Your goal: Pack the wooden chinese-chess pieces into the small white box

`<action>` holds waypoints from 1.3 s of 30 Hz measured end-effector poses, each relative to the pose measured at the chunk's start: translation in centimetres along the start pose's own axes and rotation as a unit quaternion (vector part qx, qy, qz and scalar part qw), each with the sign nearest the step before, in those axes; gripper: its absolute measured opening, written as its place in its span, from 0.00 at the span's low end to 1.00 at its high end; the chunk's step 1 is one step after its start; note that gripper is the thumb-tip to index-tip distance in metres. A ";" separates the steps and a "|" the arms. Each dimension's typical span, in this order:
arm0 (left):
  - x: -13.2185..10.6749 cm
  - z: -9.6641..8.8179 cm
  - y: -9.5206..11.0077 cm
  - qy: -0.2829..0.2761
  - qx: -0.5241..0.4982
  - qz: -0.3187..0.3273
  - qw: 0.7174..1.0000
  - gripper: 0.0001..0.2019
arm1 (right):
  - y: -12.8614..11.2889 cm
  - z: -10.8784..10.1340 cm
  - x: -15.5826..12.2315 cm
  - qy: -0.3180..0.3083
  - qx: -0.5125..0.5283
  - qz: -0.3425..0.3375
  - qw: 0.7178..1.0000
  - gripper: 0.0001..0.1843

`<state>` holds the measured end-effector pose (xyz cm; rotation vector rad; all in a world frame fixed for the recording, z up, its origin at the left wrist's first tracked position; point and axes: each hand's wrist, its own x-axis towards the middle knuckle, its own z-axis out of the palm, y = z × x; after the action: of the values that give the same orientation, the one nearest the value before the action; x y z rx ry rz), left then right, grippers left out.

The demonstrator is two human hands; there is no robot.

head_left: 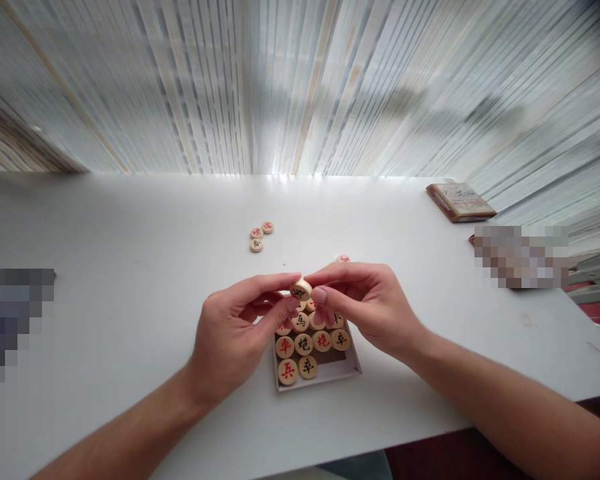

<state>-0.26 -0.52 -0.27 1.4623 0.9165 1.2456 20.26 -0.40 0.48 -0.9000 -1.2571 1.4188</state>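
White table (145, 240) supports the tray and loose discs. Far left: a pixelated patch (10, 320), contents unreadable. Next: the left hand (227, 327), nearly closed, thumb and index finger pinching the left side of the held disc (301, 289). Beyond this hand, toward the curtain (205, 87), three discs (257, 233) lie in a close cluster, two marked red, one black. Centre: the tray (325, 384), with the held disc raised above its far part, black mark visible. In the tray's near row, a red-marked disc (287, 371) and a black-marked disc (308, 367) sit at the left, bare floor to their right; the next row holds four; hands partly hide the rows behind. Right of centre: the right hand (375, 303), nearly closed, thumb and index finger at the held disc's right side. Behind it, a lone disc (343, 259) shows in part. Far right: a flat carton (463, 200), then a pixelated item (520, 260).
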 end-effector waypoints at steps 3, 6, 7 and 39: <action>-0.1 0.1 0.0 0.005 0.015 0.018 1.000 0.14 | 0.0 0.0 0.0 -0.010 0.005 -0.012 1.000 0.10; -0.1 0.0 -0.2 -0.003 0.023 0.048 0.999 0.17 | 0.1 0.1 -0.1 -0.022 0.014 -0.015 1.000 0.09; -0.1 0.0 -0.3 -0.005 0.025 0.056 0.998 0.18 | 0.2 0.1 -0.1 -0.025 0.019 -0.016 0.999 0.10; -0.3 0.0 0.1 -0.092 -0.054 -0.069 0.992 0.12 | 0.1 0.3 -0.1 0.040 -0.026 -0.014 0.999 0.11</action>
<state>-0.27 -0.80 -0.25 1.3795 0.8005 1.0260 20.01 -0.52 0.47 -0.9621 -1.2468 1.3208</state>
